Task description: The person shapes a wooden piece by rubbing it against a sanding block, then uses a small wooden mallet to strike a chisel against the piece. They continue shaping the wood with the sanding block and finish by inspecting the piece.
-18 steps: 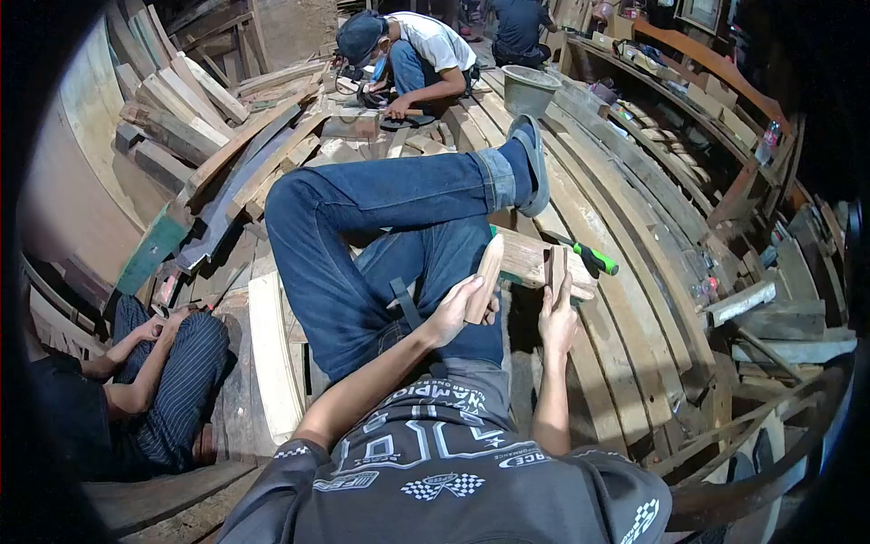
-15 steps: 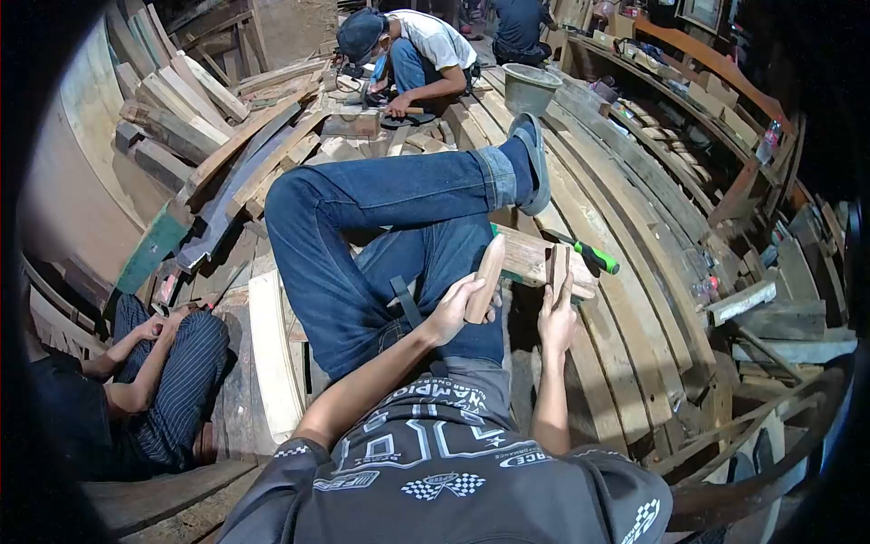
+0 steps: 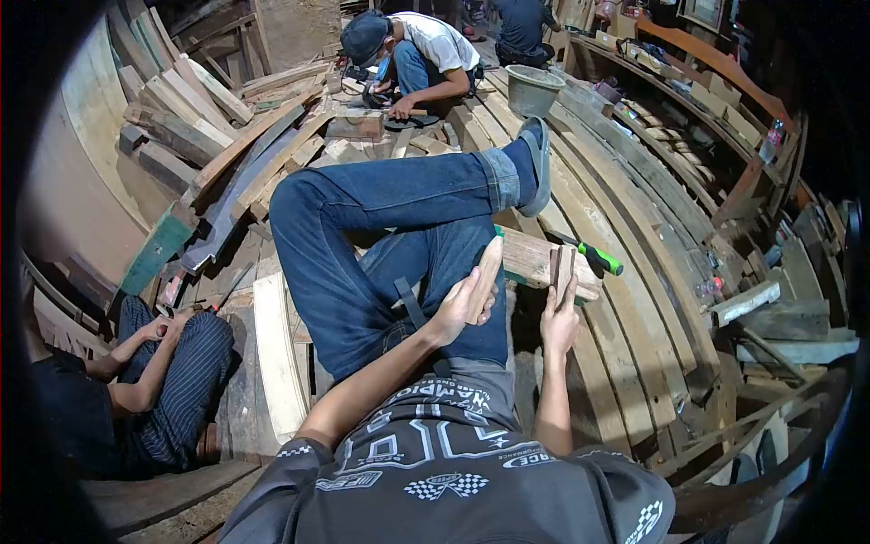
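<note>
My left hand (image 3: 464, 310) is closed around a pale wooden piece (image 3: 488, 279) with a rounded, tapering upper end, held upright above my lap. In my right hand (image 3: 559, 326) is a small brown wooden block (image 3: 563, 265), gripped with a finger stretched along it. The two pieces are apart, side by side. Behind the small block lies a thick wood offcut (image 3: 526, 257) with green on its edges, beside my thigh. A tool with a green and black handle (image 3: 602, 259) rests across the planks just past that offcut.
Long planks (image 3: 625, 317) run along my right side. A grey bucket (image 3: 533, 91) stands beyond my foot. One person (image 3: 435, 54) crouches ahead over wood; another person (image 3: 163, 381) sits at my left. Stacked lumber (image 3: 181, 100) leans at the far left.
The pale piece in my left hand has turned slightly and shows a narrower face. My right hand keeps the small block in nearly the same place. The whole view has shifted slightly.
</note>
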### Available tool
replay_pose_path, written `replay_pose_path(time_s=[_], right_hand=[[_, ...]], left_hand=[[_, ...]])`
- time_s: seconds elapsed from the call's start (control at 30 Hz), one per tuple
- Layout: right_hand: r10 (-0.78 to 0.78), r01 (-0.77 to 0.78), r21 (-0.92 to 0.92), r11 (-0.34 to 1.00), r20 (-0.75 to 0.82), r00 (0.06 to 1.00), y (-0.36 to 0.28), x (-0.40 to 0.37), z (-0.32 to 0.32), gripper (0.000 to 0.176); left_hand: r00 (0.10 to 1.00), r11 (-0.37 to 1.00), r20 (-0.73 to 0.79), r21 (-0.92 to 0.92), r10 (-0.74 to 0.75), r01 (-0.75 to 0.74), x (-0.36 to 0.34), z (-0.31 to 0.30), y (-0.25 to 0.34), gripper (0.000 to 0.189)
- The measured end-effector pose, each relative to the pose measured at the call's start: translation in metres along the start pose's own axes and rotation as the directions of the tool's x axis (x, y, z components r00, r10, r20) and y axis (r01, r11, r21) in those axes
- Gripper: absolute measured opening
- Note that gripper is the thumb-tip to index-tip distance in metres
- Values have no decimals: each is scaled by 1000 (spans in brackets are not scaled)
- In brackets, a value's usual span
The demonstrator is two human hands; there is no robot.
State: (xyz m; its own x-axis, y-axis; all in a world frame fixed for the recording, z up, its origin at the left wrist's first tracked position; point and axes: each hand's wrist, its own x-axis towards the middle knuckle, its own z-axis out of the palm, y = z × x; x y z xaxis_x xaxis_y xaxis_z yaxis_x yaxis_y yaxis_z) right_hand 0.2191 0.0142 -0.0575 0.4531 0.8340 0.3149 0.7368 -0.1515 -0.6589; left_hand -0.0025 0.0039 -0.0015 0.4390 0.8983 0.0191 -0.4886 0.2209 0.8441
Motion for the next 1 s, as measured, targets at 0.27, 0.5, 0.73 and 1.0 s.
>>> replay_pose_path(time_s=[0.27, 0.5, 0.73, 1.0], right_hand=[[-38, 38, -11, 999, -28, 999, 9, -1, 7, 60], [-38, 38, 6, 999, -27, 999, 1, -1, 4, 59], [-40, 41, 17, 999, -7, 999, 9, -1, 8, 60], [-48, 48, 23, 999, -25, 999, 2, -4, 0, 60]], left_hand=[[997, 1000, -80, -3, -18, 18, -3, 5, 1, 40], [991, 998, -124, 37, -44, 49, -5, 8, 6, 37], [984, 997, -166, 13, -71, 74, -7, 9, 1, 40], [980, 996, -185, 25, -75, 81, -3, 6, -3, 52]])
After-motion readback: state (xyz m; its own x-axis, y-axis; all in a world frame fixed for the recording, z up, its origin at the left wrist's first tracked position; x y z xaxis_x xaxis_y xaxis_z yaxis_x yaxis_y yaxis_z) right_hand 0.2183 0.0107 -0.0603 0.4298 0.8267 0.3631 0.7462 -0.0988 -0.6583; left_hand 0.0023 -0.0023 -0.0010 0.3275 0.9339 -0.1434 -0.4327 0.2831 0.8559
